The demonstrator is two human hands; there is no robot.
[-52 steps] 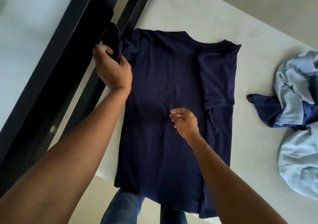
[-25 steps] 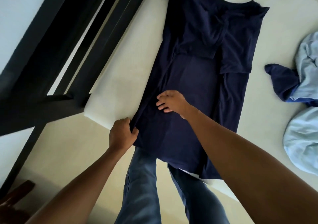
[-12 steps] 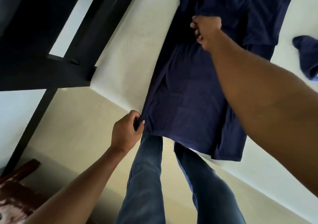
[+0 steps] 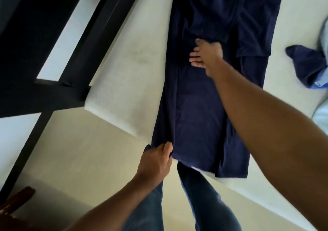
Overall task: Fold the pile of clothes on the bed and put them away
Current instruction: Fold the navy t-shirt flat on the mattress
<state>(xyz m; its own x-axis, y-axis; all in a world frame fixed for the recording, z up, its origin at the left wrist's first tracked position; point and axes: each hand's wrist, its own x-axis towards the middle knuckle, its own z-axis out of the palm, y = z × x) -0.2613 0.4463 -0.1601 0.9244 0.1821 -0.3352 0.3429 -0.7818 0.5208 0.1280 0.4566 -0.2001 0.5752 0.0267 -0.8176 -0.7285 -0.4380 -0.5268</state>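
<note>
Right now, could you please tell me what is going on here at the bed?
A person is folding a navy T-shirt spread on the white mattress. The left hand grips its hem corner at the mattress edge, while the right hand rests on its middle, beside a folded-in sleeve. Other clothes lie crumpled at the right.

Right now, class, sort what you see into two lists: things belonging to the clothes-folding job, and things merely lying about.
Job: navy T-shirt, gripped at its hem by the left hand and pressed by the right hand; mattress; unfolded clothes at the right edge.
Lying about: black frame; brown wooden object, bottom left.
</note>
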